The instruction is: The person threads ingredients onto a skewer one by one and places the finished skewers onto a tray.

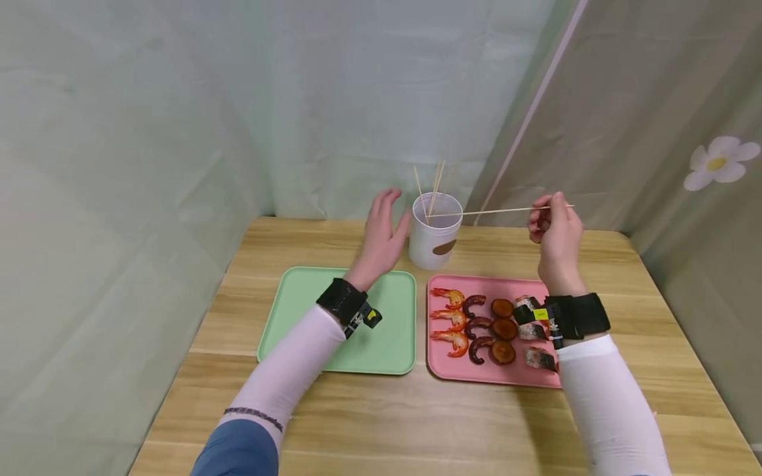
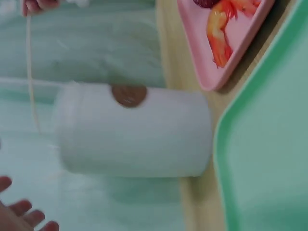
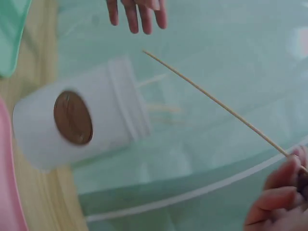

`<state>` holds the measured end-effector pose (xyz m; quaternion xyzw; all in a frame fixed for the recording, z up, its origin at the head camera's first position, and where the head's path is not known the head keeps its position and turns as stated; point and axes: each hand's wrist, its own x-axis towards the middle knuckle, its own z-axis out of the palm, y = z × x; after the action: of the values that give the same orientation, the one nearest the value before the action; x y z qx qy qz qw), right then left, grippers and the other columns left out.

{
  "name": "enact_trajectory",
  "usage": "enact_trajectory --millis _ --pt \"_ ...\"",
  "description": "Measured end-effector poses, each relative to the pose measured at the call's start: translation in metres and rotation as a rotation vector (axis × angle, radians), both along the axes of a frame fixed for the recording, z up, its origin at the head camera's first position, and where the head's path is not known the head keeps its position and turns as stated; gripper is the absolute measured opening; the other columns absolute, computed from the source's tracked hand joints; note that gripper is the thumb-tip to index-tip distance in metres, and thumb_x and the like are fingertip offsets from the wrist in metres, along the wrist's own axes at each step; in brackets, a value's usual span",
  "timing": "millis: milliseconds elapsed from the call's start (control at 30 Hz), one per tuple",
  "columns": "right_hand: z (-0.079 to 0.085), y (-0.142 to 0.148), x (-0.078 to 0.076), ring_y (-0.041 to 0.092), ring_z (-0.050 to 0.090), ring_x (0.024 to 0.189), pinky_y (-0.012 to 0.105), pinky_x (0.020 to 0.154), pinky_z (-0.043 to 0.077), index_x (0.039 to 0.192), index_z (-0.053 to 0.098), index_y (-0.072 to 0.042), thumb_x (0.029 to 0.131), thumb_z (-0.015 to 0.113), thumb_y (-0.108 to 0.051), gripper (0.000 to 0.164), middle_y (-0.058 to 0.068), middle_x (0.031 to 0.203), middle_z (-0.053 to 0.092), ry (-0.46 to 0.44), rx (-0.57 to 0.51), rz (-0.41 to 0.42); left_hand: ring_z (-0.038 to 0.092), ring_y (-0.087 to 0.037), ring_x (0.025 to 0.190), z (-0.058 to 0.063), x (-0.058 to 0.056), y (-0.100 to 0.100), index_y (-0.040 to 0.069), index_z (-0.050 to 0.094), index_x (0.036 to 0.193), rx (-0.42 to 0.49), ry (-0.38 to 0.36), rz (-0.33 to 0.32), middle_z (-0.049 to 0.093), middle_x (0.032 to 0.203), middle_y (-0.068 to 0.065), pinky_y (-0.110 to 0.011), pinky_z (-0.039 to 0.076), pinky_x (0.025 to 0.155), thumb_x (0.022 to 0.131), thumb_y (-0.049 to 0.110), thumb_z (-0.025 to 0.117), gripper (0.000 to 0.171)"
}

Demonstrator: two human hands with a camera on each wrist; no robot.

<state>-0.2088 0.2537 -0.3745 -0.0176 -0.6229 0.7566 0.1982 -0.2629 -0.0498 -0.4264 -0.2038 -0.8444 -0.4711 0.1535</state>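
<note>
Above the far right of the table (image 1: pixel 417 423), I have the right hand (image 1: pixel 558 241) pinching one skewer (image 1: pixel 500 211) near its right end, thumb against curled fingers. It runs leftward, nearly level, its free end over the mouth of the white cup (image 1: pixel 430 248) and, from both wrist views, clear of the rim. More skewers (image 1: pixel 436 184) lean inside the cup, which stands upright at the far side, brown mark (image 1: pixel 444 247) facing near and right. Just left of it and apart from it, I have the left hand (image 1: pixel 381 241) with its fingers nearly straight and spread, thumb well out, holding nothing. The left forearm (image 1: pixel 300 367) reaches across the green tray (image 1: pixel 389 354). Right of that, the pink tray (image 1: pixel 476 374) carries, from left to right, shrimp (image 1: pixel 457 344), dark tentacles (image 1: pixel 479 352), brown rounds (image 1: pixel 504 328) and sushi (image 1: pixel 539 358), the last partly hidden by the right wrist. Behind the cup hangs a pale curtain (image 1: pixel 369 86).
</note>
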Motion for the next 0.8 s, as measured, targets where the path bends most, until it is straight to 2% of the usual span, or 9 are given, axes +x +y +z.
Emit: enact_trajectory --millis 133,267,367,433,500,633,700,800 --pt "0.002 -0.006 0.024 0.016 0.053 0.073 0.024 0.062 0.037 0.111 0.062 -0.006 0.115 0.048 -0.039 0.037 0.001 0.089 0.066 -0.037 0.069 0.145 0.027 -0.032 0.157 0.007 0.038 -0.021 0.002 0.038 0.161 -0.067 0.121 -0.121 0.03 0.168 -0.02 -0.052 0.022 0.126 0.111 0.023 0.054 0.056" --pt "0.002 -0.014 0.046 0.014 0.059 0.075 0.023 0.064 0.041 0.11 0.064 -0.007 0.114 0.052 -0.037 0.033 -0.001 0.092 0.072 -0.03 0.111 0.233 0.03 -0.032 0.156 0.014 0.068 -0.036 0.003 0.041 0.161 -0.092 0.16 -0.201 0.036 0.166 -0.019 -0.054 0.024 0.125 0.112 0.024 0.055 0.055" --pt "-0.002 -0.022 0.059 0.014 0.061 0.078 0.024 0.066 0.043 0.11 0.067 -0.006 0.115 0.052 -0.035 0.033 0.0 0.093 0.075 -0.015 0.126 0.271 0.035 -0.032 0.154 0.015 0.083 -0.044 0.004 0.043 0.16 -0.15 0.166 -0.239 0.044 0.163 -0.015 -0.053 0.024 0.125 0.112 0.026 0.054 0.054" --pt "-0.006 -0.028 0.066 0.015 0.062 0.079 0.025 0.068 0.044 0.111 0.066 -0.002 0.115 0.051 -0.033 0.034 0.001 0.095 0.076 -0.008 0.145 0.294 0.04 -0.032 0.151 0.014 0.091 -0.048 0.003 0.047 0.158 -0.196 0.158 -0.261 0.05 0.158 -0.014 -0.053 0.027 0.124 0.113 0.027 0.055 0.052" --pt "-0.01 -0.034 0.073 0.017 0.062 0.081 0.025 0.07 0.045 0.113 0.065 0.001 0.116 0.049 -0.031 0.036 0.002 0.097 0.076 -0.01 0.19 0.314 0.049 -0.031 0.143 0.012 0.097 -0.05 0.004 0.052 0.155 -0.223 0.123 -0.277 0.058 0.15 -0.013 -0.051 0.036 0.119 0.113 0.028 0.055 0.049" --pt "-0.015 -0.04 0.077 0.018 0.063 0.084 0.027 0.072 0.047 0.116 0.064 0.002 0.117 0.046 -0.031 0.037 0.005 0.102 0.077 -0.037 0.308 0.353 0.061 -0.021 0.118 0.006 0.105 -0.051 0.007 0.063 0.147 -0.23 0.049 -0.287 0.069 0.126 -0.005 -0.043 0.049 0.103 0.114 0.027 0.055 0.04" --pt "-0.015 -0.042 0.076 0.018 0.064 0.086 0.028 0.073 0.048 0.117 0.064 0.0 0.117 0.045 -0.032 0.037 0.005 0.104 0.077 -0.052 0.355 0.373 0.061 -0.016 0.104 0.003 0.107 -0.052 0.009 0.067 0.143 -0.226 0.038 -0.28 0.068 0.116 -0.001 -0.039 0.051 0.093 0.113 0.026 0.056 0.035" --pt "-0.014 -0.044 0.076 0.019 0.064 0.087 0.03 0.074 0.049 0.118 0.064 -0.001 0.117 0.045 -0.032 0.036 0.006 0.104 0.076 -0.062 0.387 0.388 0.056 -0.012 0.089 0.0 0.108 -0.057 0.011 0.072 0.135 -0.227 0.073 -0.255 0.065 0.104 0.003 -0.034 0.051 0.08 0.113 0.021 0.058 0.028"
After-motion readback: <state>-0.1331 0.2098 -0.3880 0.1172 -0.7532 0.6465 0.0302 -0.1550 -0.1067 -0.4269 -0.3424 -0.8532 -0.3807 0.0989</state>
